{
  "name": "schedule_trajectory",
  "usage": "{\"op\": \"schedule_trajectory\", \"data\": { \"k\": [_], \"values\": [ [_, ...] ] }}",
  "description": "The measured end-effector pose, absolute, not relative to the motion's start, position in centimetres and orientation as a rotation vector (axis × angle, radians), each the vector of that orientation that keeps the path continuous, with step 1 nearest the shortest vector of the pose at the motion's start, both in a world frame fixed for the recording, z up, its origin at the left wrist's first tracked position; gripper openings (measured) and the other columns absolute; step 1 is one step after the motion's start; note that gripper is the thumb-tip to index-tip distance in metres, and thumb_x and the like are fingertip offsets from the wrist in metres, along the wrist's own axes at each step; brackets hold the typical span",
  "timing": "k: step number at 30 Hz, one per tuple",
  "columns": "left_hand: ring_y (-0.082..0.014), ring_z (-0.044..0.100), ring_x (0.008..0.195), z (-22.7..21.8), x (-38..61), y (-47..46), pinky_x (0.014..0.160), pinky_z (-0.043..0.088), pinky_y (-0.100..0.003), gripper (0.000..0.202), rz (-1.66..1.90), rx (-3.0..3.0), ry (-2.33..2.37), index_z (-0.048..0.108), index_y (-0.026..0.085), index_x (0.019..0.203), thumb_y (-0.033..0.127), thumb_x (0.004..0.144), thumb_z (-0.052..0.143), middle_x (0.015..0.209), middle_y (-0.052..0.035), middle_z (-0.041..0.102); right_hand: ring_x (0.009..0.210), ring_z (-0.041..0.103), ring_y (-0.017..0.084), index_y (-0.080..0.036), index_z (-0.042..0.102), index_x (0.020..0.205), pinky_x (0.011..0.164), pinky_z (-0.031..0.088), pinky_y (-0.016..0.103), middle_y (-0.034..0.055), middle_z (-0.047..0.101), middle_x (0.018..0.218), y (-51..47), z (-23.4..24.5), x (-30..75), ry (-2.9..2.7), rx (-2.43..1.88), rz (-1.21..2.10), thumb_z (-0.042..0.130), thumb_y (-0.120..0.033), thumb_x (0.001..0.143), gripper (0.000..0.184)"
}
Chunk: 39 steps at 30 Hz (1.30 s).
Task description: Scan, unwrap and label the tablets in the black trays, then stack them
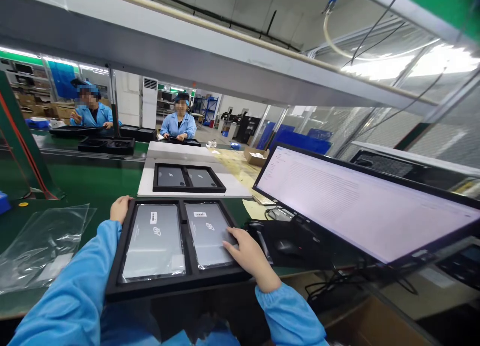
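**Tray of two tablets hanging over the counter edge, both hands on it**

Black tray [189, 281] sits at the near edge of the green counter [93, 183], its front rim past the edge and toward the person. It holds two grey tablets in two compartments: left tablet [155, 243], right tablet [208, 233], each in clear film with a white label near the top.

Left hand [120, 209] is curled over the tray's far left corner, gripping the rim. Right hand [249, 253] lies flat, fingers spread, fingertips on the right tablet's right edge, heel over the tray's right rim; not closed on anything.

Risks, as judged:
- Tray overhangs; a one-sided pull could tip it and slide the tablets out.
- Right hand presses on the tablet, not the tray, so it could smudge or shift the tablet in its slot.
- Mouse [287, 247] and cables lie just beside the tray's right side; a sideways move could snag them.
- Monitor [360, 206] leans close on the right.

Counts:
- trays nearby: 2, the second tray [189, 178] on a white board [195, 153] behind, also two tablets
- tablets: 4
- plastic bag [41, 246]: 1, left, apart from the tray
- co-workers across the line: 2
- cardboard box [256, 157]: 1
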State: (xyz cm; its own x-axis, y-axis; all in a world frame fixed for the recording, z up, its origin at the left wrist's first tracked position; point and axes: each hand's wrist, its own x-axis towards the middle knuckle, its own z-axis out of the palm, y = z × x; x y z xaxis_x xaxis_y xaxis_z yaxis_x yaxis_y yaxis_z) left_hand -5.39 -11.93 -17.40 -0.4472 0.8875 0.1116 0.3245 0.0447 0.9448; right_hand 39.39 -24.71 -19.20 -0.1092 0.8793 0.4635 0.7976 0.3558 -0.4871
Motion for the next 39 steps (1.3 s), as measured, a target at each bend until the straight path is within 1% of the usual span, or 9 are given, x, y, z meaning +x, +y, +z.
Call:
{"op": "schedule_trajectory", "data": {
  "k": [2, 4, 13, 22, 27, 31, 34, 36, 39],
  "values": [
    [-0.0287, 0.066, 0.111, -17.8, -5.9, -11.6, 0.100, 0.051, -0.036, 0.027, 1.357, 1.200, 1.809, 0.072, 0.017, 0.081, 0.032, 0.076, 0.050, 0.104, -0.0112, 0.075, 0.119, 0.066, 0.032, -0.019, 0.070, 0.123, 0.105, 0.053, 0.049, 0.0155, 0.071, 0.126, -24.9, -19.2, 39.2, -1.881, -1.524, 0.182, 0.058, -0.046, 0.089, 0.045],
    [-0.0289, 0.067, 0.108, -18.0, -6.3, -11.3, 0.102, 0.050, -0.037, 0.025, 1.311, 1.191, 1.800, 0.072, 0.018, 0.078, 0.031, 0.074, 0.051, 0.101, -0.0101, 0.076, 0.118, 0.067, 0.032, -0.019, 0.071, 0.121, 0.104, 0.053, 0.048, 0.0150, 0.072, 0.125, -24.9, -19.2, 39.6, -1.821, -1.533, 0.203, 0.057, -0.048, 0.089, 0.046],
    [-0.0284, 0.064, 0.114, -18.7, -6.2, -11.0, 0.104, 0.048, -0.036, 0.030, 1.271, 1.198, 1.778, 0.075, 0.019, 0.086, 0.029, 0.077, 0.048, 0.109, -0.0083, 0.075, 0.104, 0.073, 0.030, -0.021, 0.074, 0.107, 0.099, 0.055, 0.048, 0.0125, 0.078, 0.109, -25.3, -19.2, 39.8, -1.721, -1.535, 0.222, 0.059, -0.047, 0.085, 0.037],
    [-0.0304, 0.062, 0.119, -18.7, -6.2, -10.8, 0.108, 0.046, -0.039, 0.032, 1.247, 1.228, 1.786, 0.075, 0.018, 0.088, 0.030, 0.080, 0.047, 0.115, -0.0116, 0.073, 0.100, 0.073, 0.031, -0.020, 0.074, 0.101, 0.093, 0.057, 0.046, 0.0135, 0.078, 0.104, -25.4, -18.4, 39.4, -1.775, -1.571, 0.203, 0.058, -0.048, 0.083, 0.037],
    [-0.0325, 0.062, 0.119, -18.5, -6.4, -10.8, 0.107, 0.046, -0.040, 0.030, 1.226, 1.257, 1.819, 0.073, 0.018, 0.084, 0.031, 0.079, 0.047, 0.113, -0.0125, 0.074, 0.099, 0.073, 0.030, -0.020, 0.074, 0.098, 0.092, 0.057, 0.045, 0.0129, 0.078, 0.103, -25.4, -18.6, 38.9, -1.800, -1.580, 0.177, 0.057, -0.045, 0.084, 0.033],
    [-0.0320, 0.064, 0.115, -18.0, -6.2, -11.1, 0.105, 0.048, -0.040, 0.025, 1.238, 1.267, 1.820, 0.072, 0.019, 0.079, 0.030, 0.079, 0.049, 0.105, -0.0102, 0.075, 0.110, 0.068, 0.033, -0.019, 0.072, 0.102, 0.101, 0.052, 0.050, 0.0170, 0.075, 0.113, -25.3, -18.8, 39.5, -1.683, -1.534, -0.047, 0.058, -0.044, 0.085, 0.034],
    [-0.0309, 0.062, 0.118, -17.7, -5.9, -11.3, 0.109, 0.045, -0.041, 0.022, 1.242, 1.259, 1.830, 0.069, 0.019, 0.074, 0.025, 0.079, 0.049, 0.101, -0.0064, 0.075, 0.119, 0.064, 0.036, -0.017, 0.070, 0.105, 0.106, 0.047, 0.054, 0.0214, 0.071, 0.121, -25.3, -18.5, 42.6, -1.443, -1.656, -0.239, 0.060, -0.046, 0.084, 0.037],
    [-0.0294, 0.059, 0.123, -17.6, -5.8, -11.2, 0.112, 0.042, -0.040, 0.022, 1.237, 1.255, 1.838, 0.069, 0.017, 0.076, 0.023, 0.081, 0.048, 0.106, -0.0057, 0.075, 0.110, 0.068, 0.037, -0.017, 0.069, 0.102, 0.099, 0.051, 0.052, 0.0214, 0.073, 0.111, -25.1, -18.1, 45.4, -1.306, -1.907, -0.169, 0.065, -0.050, 0.080, 0.040],
    [-0.0271, 0.059, 0.124, -17.8, -5.6, -11.1, 0.111, 0.043, -0.035, 0.025, 1.207, 1.252, 1.851, 0.072, 0.015, 0.083, 0.025, 0.084, 0.048, 0.114, -0.0076, 0.073, 0.091, 0.072, 0.035, -0.019, 0.069, 0.089, 0.086, 0.055, 0.046, 0.0151, 0.074, 0.085, -24.4, -17.7, 48.2, -1.222, -2.223, 0.096, 0.077, -0.051, 0.072, 0.038]
  ]
}}
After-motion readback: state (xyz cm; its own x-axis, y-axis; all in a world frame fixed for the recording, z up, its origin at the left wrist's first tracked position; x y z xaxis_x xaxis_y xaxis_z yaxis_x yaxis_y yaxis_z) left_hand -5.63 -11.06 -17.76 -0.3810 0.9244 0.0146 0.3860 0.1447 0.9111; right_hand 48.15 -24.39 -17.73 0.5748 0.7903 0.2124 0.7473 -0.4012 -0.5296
